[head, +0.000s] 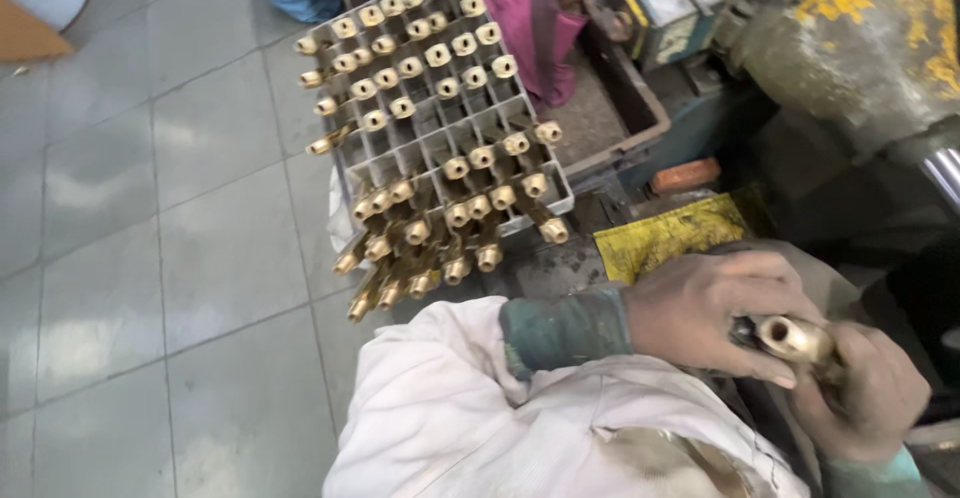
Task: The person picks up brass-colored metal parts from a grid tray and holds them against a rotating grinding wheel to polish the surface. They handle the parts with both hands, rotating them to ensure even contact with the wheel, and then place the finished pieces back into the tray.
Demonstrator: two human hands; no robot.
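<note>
Head view: brass fitting [792,338] between both hands

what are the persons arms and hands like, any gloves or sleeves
No gloves: both the left hand and the right hand are bare and smudged with grime. Each wrist shows a dark teal ribbed cuff, stained and worn. A dirty off-white cloth covers the left forearm.

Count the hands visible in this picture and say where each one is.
2. The left hand is at lower right, its fingers curled over a brass part. The right hand is just right of it, gripping the same part from below. No others show.
</note>
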